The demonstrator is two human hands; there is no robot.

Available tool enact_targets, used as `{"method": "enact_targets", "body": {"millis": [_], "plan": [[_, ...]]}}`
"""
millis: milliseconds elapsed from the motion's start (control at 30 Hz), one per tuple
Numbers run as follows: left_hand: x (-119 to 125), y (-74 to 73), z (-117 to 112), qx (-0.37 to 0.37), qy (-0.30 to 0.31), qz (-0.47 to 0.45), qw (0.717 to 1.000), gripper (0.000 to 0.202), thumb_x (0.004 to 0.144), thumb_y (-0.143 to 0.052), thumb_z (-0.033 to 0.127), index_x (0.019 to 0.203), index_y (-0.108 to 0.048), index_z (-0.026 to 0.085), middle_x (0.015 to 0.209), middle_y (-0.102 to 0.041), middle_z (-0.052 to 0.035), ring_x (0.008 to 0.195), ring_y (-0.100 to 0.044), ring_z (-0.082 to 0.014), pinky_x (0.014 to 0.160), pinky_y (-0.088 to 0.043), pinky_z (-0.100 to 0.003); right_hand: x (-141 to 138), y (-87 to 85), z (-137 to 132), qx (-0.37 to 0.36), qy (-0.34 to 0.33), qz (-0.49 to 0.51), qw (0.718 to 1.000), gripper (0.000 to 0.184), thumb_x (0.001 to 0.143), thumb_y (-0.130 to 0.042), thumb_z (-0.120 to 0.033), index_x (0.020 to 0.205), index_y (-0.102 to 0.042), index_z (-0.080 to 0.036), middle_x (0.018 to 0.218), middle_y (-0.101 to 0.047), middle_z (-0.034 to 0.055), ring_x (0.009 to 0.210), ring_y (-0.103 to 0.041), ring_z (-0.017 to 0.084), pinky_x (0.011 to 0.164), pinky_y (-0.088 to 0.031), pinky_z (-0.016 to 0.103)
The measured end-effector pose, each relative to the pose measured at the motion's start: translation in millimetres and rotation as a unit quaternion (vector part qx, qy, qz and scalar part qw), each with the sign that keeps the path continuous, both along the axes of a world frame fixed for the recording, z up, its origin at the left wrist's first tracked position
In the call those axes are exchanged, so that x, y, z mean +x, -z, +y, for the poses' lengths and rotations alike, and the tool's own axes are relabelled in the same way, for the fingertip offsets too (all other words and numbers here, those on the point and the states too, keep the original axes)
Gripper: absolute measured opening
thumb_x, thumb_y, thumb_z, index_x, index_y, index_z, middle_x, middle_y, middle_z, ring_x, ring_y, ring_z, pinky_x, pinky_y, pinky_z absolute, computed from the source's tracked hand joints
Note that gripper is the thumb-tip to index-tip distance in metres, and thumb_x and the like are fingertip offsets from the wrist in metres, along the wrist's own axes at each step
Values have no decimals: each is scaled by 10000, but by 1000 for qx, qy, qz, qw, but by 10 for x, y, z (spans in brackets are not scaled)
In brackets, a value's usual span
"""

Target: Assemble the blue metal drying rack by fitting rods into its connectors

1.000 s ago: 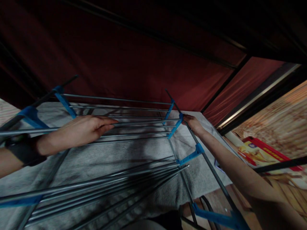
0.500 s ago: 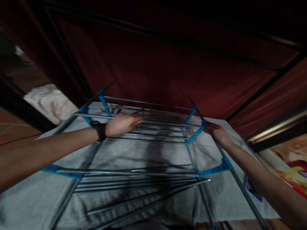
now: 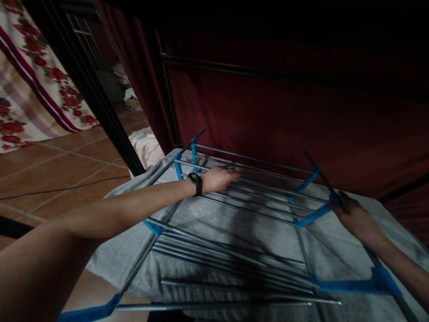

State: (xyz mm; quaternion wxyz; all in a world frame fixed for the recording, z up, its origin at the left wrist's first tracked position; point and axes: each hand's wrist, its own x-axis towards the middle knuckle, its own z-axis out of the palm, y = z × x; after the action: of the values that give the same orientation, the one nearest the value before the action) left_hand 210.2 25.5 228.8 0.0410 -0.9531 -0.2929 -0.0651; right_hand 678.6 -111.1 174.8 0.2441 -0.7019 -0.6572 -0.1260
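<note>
A partly assembled drying rack of grey metal tubes and blue plastic joints lies on a grey cloth. My left hand, with a black watch on the wrist, is closed over one of the cross rods of the rack's far section. Over at the right, my right hand is wrapped around the side tube beside a blue joint; some of its fingers are hidden. Several loose metal rods lie nearer me on the cloth, partly in shadow.
Behind the rack hangs a dark red curtain on a black metal frame. A black post rises at the left. Beyond it are a tiled floor with a dark cable, a floral cloth and a striped cloth.
My view has turned left, so the rack and both hands appear farther right. The floral cloth has come into view. Both hands remain at about the same places on the rack.
</note>
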Motion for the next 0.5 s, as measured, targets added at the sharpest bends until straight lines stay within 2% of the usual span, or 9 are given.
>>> {"method": "enact_targets", "body": {"millis": [67, 167, 233, 300, 400, 500], "plan": [[11, -8, -9, -5, 2, 0, 1000, 392, 976, -403, 155, 1302, -617, 194, 1240, -693, -132, 1079, -679, -248, 843, -524, -338, -139, -88, 38, 26, -53, -64, 996, 706, 954, -423, -467, 1604, -328, -208, 1363, -571, 308, 1251, -591, 421, 970, -507, 584], [16, -30, -12, -6, 11, 3, 1000, 363, 974, -413, 152, 1257, -636, 196, 1223, -697, -125, 1059, -685, -240, 846, -520, -323, -496, -220, 134, 10, -153, -123, 980, 605, 974, -418, -401, 1554, -414, -229, 1444, -558, 195, 1357, -513, 372, 1124, -425, 578], [12, -41, -8, -3, 17, 5, 1000, 327, 979, -422, 155, 1210, -648, 199, 1195, -706, -114, 1037, -692, -232, 837, -512, -308, -820, -261, 221, -22, -202, -140, 969, 533, 998, -394, -377, 1507, -473, -240, 1430, -588, 133, 1350, -528, 324, 1149, -406, 563], [9, -46, -4, 0, 18, 1, 1000, 301, 990, -424, 168, 1187, -648, 204, 1176, -713, -103, 1018, -696, -224, 818, -505, -295, -1180, -260, 324, -54, -235, -155, 958, 500, 1017, -374, -348, 1489, -489, -230, 1438, -590, 115, 1346, -535, 291, 1162, -393, 537], [19, -50, -13, -4, 19, -3, 1000, 291, 1007, -411, 187, 1161, -658, 204, 1164, -721, -95, 1000, -699, -212, 803, -501, -285, -1681, -215, 498, -77, -262, -174, 946, 493, 1016, -380, -281, 1483, -494, -174, 1420, -602, 147, 1304, -572, 288, 1151, -402, 519], [9, -81, -38, -11, 21, -4, 1000, 302, 1030, -416, 253, 1187, -668, 198, 1170, -727, -89, 1009, -698, -212, 837, -509, -297, -1983, -170, 670, -89, -256, -169, 947, 512, 975, -384, -155, 1470, -513, -158, 1407, -607, 168, 1271, -597, 295, 1080, -473, 494]]}}
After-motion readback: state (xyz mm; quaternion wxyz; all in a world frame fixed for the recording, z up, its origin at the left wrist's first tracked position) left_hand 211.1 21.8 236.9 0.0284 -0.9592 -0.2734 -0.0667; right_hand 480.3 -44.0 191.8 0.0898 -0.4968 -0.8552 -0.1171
